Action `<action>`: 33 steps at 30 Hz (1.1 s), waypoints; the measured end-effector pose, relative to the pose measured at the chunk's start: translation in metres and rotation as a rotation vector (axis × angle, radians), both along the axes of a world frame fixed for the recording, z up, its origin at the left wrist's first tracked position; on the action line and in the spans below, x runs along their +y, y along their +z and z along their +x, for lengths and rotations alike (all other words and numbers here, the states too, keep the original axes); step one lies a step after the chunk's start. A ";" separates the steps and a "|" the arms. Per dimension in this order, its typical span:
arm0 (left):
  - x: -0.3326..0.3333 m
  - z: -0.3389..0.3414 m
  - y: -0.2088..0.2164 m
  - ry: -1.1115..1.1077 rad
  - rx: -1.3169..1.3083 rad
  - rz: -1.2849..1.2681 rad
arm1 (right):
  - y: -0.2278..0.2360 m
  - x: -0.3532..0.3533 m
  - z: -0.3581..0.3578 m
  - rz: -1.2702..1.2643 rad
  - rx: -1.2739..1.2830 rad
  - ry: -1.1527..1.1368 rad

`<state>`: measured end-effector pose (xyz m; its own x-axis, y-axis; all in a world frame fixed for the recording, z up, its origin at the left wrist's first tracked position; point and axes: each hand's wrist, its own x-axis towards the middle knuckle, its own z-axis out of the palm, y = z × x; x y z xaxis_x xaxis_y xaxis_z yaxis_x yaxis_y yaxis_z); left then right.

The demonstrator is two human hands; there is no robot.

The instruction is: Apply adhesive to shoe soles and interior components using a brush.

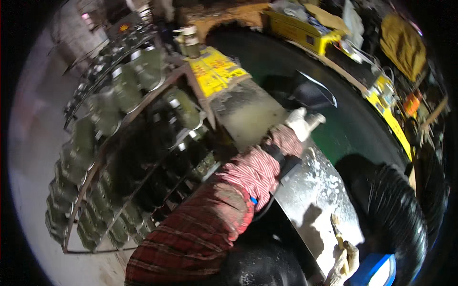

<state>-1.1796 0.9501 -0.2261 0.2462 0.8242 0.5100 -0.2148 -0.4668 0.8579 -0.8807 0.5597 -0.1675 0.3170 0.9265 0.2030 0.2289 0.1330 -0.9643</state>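
My left hand (301, 125), in a white glove, reaches over the far side of the metal-topped bench (315, 183). Its fingers look apart, with nothing visible between them. Just beyond it, on a dark green surface (353, 126), lies a dark curved piece (312, 91) with a pale edge; a gap seems to separate it from the glove. My right hand (347, 264), also gloved, is low at the right and closed around a slim brush (336, 229). The brush points away from me over the white-smeared bench top, casting a shadow there.
Racks at left hold several rows of olive-green pieces (126, 88). A jar (191, 43) stands by a yellow printed sheet (214, 71). A yellow box (298, 31) sits at the back. Black plastic (393, 205) and a blue-edged container (374, 270) are near my right hand.
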 end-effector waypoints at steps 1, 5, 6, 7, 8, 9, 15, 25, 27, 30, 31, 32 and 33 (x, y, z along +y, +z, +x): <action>0.011 -0.038 -0.034 0.017 -0.004 0.007 | -0.005 0.005 0.002 -0.067 0.088 -0.036; -0.153 -0.006 0.111 -0.019 -0.412 -0.692 | 0.055 -0.011 -0.034 -0.062 -0.361 0.071; -0.184 -0.049 0.131 0.182 -0.257 -0.345 | 0.064 -0.011 -0.044 -0.202 -0.229 0.078; -0.206 -0.091 0.144 0.452 -0.127 -0.069 | 0.066 -0.012 -0.047 -0.195 -0.254 0.134; -0.227 -0.136 0.167 0.714 -0.011 0.250 | 0.072 -0.017 -0.049 -0.179 -0.278 0.185; -0.258 -0.157 0.197 1.103 0.094 0.210 | 0.072 -0.019 -0.052 -0.216 -0.289 0.166; -0.356 -0.230 0.294 1.758 0.409 0.792 | 0.033 -0.024 -0.044 -0.150 -0.209 0.295; -0.214 -0.342 0.242 1.182 0.086 0.044 | 0.056 -0.063 -0.055 -0.084 -0.217 0.141; -0.225 -0.336 0.234 1.115 -0.291 -0.149 | 0.060 -0.085 -0.044 -0.107 -0.063 0.086; -0.274 -0.275 0.233 0.534 -0.849 0.054 | 0.055 -0.111 -0.008 -0.100 -0.150 -0.122; -0.292 -0.240 0.233 0.356 -0.800 0.049 | 0.054 -0.118 0.018 0.032 -0.245 -0.223; -0.308 -0.257 0.209 0.243 -0.831 0.005 | 0.055 -0.126 0.042 0.157 -0.346 -0.317; -0.309 -0.232 0.212 0.119 -0.871 -0.060 | 0.080 -0.131 0.050 0.128 -0.385 -0.578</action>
